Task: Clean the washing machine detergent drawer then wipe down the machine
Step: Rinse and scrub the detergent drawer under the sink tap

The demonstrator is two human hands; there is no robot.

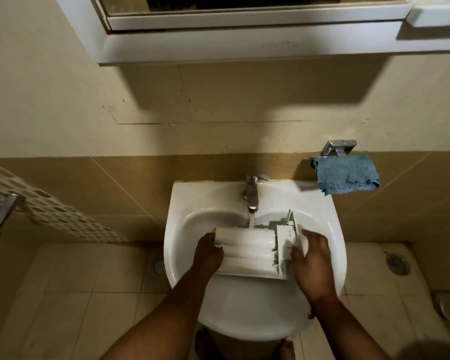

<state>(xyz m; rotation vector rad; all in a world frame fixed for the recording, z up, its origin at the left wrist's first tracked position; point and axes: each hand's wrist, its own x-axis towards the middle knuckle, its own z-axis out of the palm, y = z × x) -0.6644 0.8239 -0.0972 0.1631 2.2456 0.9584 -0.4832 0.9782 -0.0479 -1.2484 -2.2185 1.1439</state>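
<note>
Left grip (208,252) clasps the detergent drawer's (247,249) left end (under running water); right grip (311,258) lies flat-fingered against its right.

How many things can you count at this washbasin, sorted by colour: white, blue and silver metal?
White: 2, the white ceramic washbasin and the white plastic detergent drawer.
Blue: 1, the blue cloth.
Silver metal: 2, the silver metal tap and the silver metal wall holder.
Total: 5.
</note>
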